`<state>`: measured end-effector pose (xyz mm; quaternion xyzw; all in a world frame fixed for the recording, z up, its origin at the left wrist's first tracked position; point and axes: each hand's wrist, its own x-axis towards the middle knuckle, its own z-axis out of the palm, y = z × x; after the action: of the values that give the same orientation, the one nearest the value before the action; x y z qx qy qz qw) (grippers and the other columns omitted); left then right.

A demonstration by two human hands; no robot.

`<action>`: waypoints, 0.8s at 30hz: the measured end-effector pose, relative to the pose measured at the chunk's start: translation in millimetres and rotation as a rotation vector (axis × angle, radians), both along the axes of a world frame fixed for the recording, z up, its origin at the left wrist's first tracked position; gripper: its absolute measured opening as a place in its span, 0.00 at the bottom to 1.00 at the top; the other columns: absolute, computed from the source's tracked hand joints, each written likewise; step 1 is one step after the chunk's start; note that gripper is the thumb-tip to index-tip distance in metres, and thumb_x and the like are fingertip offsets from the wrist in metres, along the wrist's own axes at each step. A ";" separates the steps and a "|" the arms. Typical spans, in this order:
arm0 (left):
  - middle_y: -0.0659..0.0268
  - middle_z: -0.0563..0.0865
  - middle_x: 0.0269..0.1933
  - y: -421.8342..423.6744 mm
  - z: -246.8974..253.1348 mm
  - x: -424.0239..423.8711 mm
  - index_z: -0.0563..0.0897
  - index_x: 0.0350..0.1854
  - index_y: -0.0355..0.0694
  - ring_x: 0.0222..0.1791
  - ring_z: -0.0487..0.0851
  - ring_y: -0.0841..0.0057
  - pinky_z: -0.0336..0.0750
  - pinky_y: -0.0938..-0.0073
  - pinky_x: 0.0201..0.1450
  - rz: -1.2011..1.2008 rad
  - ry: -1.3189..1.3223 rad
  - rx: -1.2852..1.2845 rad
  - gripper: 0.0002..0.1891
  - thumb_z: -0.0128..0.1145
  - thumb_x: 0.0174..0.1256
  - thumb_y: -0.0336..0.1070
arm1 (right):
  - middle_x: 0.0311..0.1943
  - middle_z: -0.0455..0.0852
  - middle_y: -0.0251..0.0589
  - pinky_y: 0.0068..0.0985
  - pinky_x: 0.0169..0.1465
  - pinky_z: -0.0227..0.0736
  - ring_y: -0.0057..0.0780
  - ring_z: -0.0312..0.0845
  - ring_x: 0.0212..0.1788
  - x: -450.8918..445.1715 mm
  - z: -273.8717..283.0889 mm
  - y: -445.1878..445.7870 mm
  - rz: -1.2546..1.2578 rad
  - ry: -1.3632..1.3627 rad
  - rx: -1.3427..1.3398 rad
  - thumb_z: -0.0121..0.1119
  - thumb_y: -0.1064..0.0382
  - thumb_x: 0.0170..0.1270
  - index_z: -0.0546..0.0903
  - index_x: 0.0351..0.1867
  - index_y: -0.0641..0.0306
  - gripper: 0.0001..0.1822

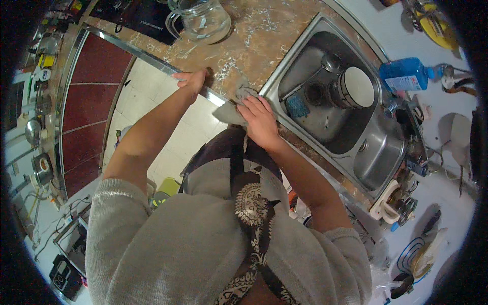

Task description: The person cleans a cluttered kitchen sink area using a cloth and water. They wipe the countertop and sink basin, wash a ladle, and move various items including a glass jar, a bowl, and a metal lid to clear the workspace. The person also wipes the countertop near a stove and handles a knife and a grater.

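My right hand presses a grey cloth against the front edge of the brown patterned countertop, close to the sink's left rim. Part of the cloth hangs over the edge. My left hand rests on the metal-trimmed counter edge to the left, and no object shows in it. Its fingers are partly hidden by the hand itself. A glass pitcher with clear liquid stands farther back on the counter.
In the steel sink lie a white bowl on other dishes, a ladle and a blue scouring pad. A blue bottle is beyond the sink. A black glossy panel lies left of the pitcher.
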<state>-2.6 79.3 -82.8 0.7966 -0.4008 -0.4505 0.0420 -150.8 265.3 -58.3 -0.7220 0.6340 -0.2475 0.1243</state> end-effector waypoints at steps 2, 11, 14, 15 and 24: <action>0.42 0.47 0.65 0.1 0.1 -1.1 0.20 0.61 0.34 0.65 0.53 0.55 0.54 0.56 0.62 -0.017 -0.009 0.012 0.65 0.57 0.40 0.65 | 0.47 0.76 0.40 0.36 0.63 0.52 0.36 0.64 0.57 -7.6 -3.8 12.5 0.029 -0.033 -0.025 0.50 0.73 0.45 0.77 0.42 0.61 0.18; 0.44 0.50 0.57 -16.6 -57.5 25.8 0.27 0.53 0.34 0.55 0.56 0.57 0.54 0.61 0.56 -0.003 0.102 -0.091 0.54 0.57 0.41 0.54 | 0.44 0.78 0.39 0.37 0.57 0.60 0.38 0.69 0.53 -68.4 9.3 103.2 0.042 -0.134 0.061 0.52 0.79 0.35 0.77 0.40 0.60 0.24; 0.62 0.60 0.36 -23.0 -77.9 32.3 0.51 0.35 0.43 0.35 0.61 0.70 0.57 0.70 0.37 0.020 0.417 -0.029 0.25 0.52 0.51 0.51 | 0.46 0.76 0.39 0.38 0.59 0.58 0.40 0.67 0.55 -94.0 -2.4 152.1 -0.022 -0.116 0.107 0.53 0.79 0.36 0.76 0.42 0.58 0.25; 0.68 0.63 0.29 -27.8 -80.1 37.2 0.59 0.29 0.46 0.28 0.63 0.74 0.58 0.73 0.30 -0.013 0.551 0.031 0.16 0.50 0.54 0.50 | 0.47 0.76 0.39 0.39 0.60 0.57 0.41 0.66 0.55 -102.4 -3.6 169.3 -0.038 -0.116 0.132 0.53 0.79 0.37 0.76 0.43 0.58 0.25; 0.67 0.78 0.39 -51.1 -74.7 41.0 0.76 0.40 0.43 0.39 0.74 0.73 0.67 0.71 0.46 -0.064 0.555 0.075 0.16 0.50 0.56 0.48 | 0.49 0.75 0.40 0.37 0.58 0.59 0.42 0.66 0.56 -149.4 0.9 319.7 -0.473 -0.068 0.259 0.58 0.77 0.32 0.75 0.46 0.57 0.30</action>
<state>38.3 28.2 -157.5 0.6306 -0.3821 -0.6671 0.1062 -300.1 585.0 -57.4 -0.5231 0.8069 -0.2107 0.1759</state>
